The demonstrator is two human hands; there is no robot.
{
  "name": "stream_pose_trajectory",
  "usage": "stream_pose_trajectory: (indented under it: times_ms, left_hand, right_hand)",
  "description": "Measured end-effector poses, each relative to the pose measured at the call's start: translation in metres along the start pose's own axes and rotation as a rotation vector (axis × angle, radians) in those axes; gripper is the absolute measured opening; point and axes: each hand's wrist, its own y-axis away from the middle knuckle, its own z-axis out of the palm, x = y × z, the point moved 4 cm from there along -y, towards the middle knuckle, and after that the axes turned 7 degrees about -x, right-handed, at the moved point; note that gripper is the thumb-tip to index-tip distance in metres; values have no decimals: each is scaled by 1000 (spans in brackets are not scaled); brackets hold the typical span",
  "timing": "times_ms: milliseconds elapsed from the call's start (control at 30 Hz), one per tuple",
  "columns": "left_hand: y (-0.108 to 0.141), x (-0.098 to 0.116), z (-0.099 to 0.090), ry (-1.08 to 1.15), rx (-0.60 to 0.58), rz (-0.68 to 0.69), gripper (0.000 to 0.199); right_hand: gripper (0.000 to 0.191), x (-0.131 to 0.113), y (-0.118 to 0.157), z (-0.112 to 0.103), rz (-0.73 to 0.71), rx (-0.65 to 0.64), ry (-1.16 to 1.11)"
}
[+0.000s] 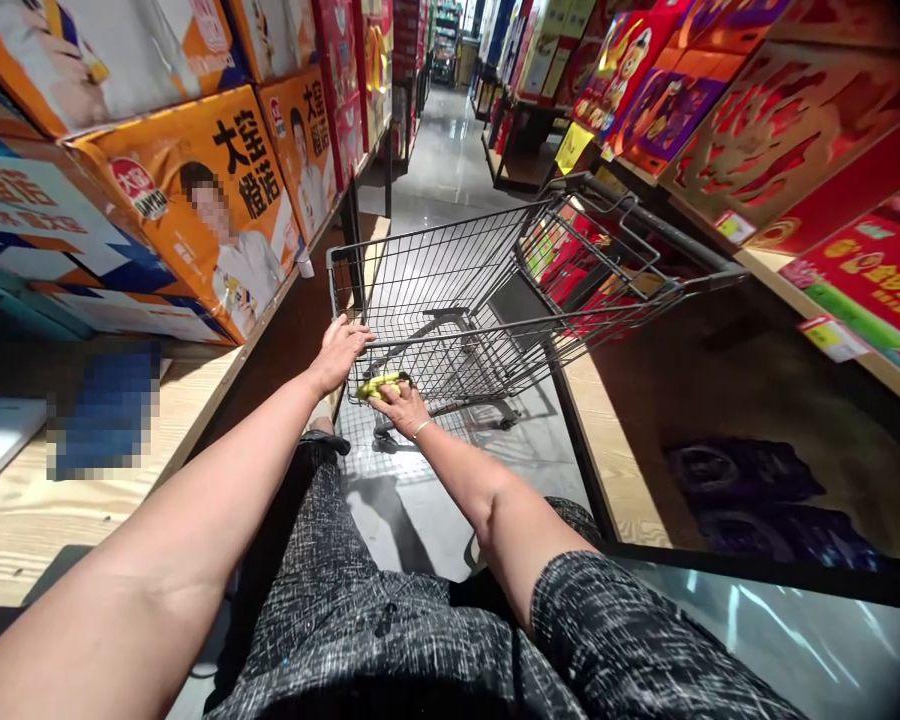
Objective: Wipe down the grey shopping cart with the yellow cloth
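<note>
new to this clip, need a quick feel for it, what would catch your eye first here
A grey wire cart fills the middle of a shop aisle, tipped over toward the right shelves. The left hand grips its near rim, while the right hand presses a yellow cloth against the wire. Big orange boxes crowd the left shelf.

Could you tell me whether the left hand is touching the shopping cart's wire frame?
Touching. The head view shows the left hand resting on the top rim of the shopping cart, fingers curled over the wire.
</note>
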Motion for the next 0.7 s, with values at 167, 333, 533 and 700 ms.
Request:
stream_pose_trajectory:
  times_ms: [167,333,533,700]
  left_hand:
    - [0,-1,-4,-133,-59,-39,55]
    - [-1,5,-15,-251,-130,-90,56]
    - [-18,25,-18,-391,-210,-343,66]
    - [-31,55,9,-365,-136,-117,58]
  right_hand:
    - [35,2,6,11,-56,-143,42]
    - [42,37,22,-64,-5,160,71]
    - [46,88,39,-142,289,557,49]
    - [44,69,30,-79,216,201,-33]
